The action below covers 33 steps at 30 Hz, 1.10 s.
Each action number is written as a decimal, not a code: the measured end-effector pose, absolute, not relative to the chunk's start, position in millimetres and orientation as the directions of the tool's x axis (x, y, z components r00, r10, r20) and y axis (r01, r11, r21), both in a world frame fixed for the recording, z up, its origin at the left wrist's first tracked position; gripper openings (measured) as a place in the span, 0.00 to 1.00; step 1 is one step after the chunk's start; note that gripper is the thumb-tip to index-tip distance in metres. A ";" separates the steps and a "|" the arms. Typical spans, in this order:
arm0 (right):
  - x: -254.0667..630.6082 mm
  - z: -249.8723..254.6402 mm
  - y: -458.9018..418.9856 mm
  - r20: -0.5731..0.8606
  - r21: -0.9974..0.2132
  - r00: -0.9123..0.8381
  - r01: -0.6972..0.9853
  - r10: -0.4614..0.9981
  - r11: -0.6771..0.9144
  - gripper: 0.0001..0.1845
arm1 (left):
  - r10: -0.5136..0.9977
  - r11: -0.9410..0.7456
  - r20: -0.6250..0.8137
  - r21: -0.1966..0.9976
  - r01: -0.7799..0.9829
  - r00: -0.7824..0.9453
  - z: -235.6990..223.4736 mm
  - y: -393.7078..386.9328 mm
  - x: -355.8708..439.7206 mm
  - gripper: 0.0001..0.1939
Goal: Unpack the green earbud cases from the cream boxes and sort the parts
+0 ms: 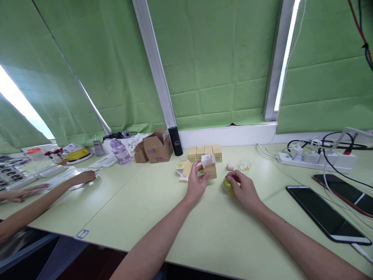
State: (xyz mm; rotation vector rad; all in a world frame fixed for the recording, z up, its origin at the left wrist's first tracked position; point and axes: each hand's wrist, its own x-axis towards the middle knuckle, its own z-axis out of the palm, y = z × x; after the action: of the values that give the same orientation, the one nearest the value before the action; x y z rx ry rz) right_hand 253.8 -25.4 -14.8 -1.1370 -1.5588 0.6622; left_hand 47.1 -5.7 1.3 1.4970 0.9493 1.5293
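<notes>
My left hand [198, 181] grips a small tan cardboard box [210, 170] whose white-lined flaps stand up at the top. To its right, my right hand [242, 188] has its fingers closed on the green lid of a small clear jar [228, 187], which is at the tabletop. An opened tan box [183, 170] lies on its side just left of my left hand. Behind it stands a row of several closed tan boxes [204, 151]. A small pale pink piece [230, 166] and a clear plastic cup [244, 165] rest beyond my right hand.
A brown carton [159, 147], a black cylinder [175, 140] and a purple-tinted bottle [120, 151] stand at the back left. On the right lie a power strip [316, 160] with cables and a smartphone [328, 214]. Another person's arm [49, 196] reaches over the table at far left.
</notes>
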 end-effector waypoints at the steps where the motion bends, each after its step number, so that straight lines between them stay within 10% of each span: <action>1: 253.9 -14.7 -25.0 0.424 -0.856 -0.002 0.326 0.906 0.402 0.13 | 0.908 -0.419 0.419 0.908 -0.020 0.000 1.3 -5.9 47.1 0.34; 22: 258.2 -17.3 -23.9 0.337 -0.902 0.016 0.290 0.941 0.318 0.19 | 0.968 -0.232 0.250 0.930 -0.286 0.028 1.1 -0.7 45.0 0.36; 33: 262.5 -17.6 -18.3 0.325 -0.925 0.042 0.221 0.945 0.309 0.19 | 0.980 -0.057 0.148 0.849 -0.525 0.133 3.2 2.5 44.9 0.18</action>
State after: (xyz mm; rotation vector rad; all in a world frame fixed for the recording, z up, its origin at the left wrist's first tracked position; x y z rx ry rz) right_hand 262.5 -18.3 -17.6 -1.1469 -1.4389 0.8016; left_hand 44.9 2.5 3.2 0.9461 0.6303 1.3701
